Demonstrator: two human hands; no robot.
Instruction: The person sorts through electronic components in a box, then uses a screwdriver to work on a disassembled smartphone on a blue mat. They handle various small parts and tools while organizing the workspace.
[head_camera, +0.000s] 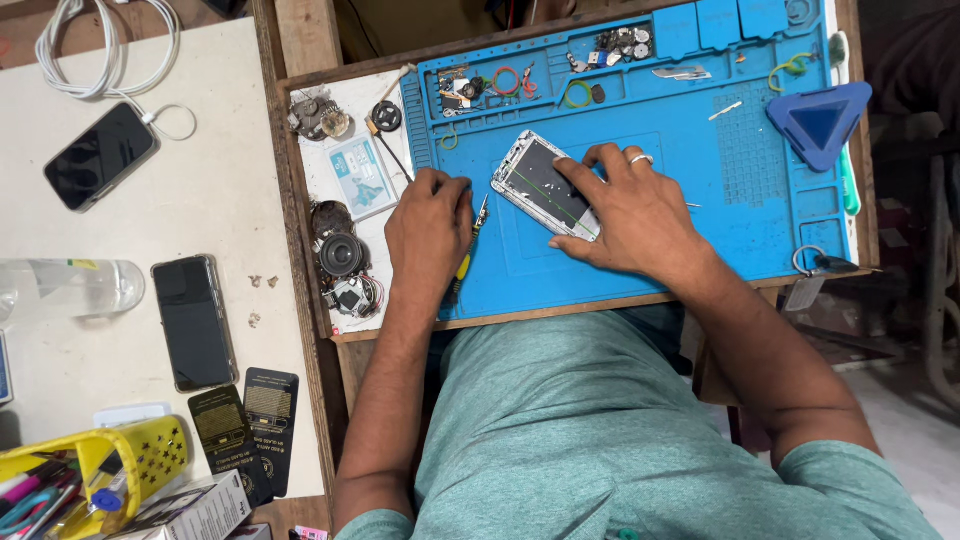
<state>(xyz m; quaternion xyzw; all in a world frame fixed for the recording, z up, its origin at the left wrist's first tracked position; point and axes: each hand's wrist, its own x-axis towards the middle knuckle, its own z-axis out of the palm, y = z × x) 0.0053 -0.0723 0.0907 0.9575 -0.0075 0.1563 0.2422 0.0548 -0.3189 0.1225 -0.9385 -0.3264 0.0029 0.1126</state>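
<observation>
The left hand is curled around a yellow-handled screwdriver, whose grip is mostly hidden under the palm. The right hand lies flat with spread fingers on an opened phone, covering its near end on the blue mat. Farther off, small parts in the mat's trays are hard to make out.

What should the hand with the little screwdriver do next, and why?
Probably swing the yellow-handled screwdriver tip over to the opened white-framed phone. The left hand holds the tool beside the phone, with its tip on the blue rubber work mat, not on the phone. The right hand already presses the phone flat, so it looks steadied for work.
</observation>
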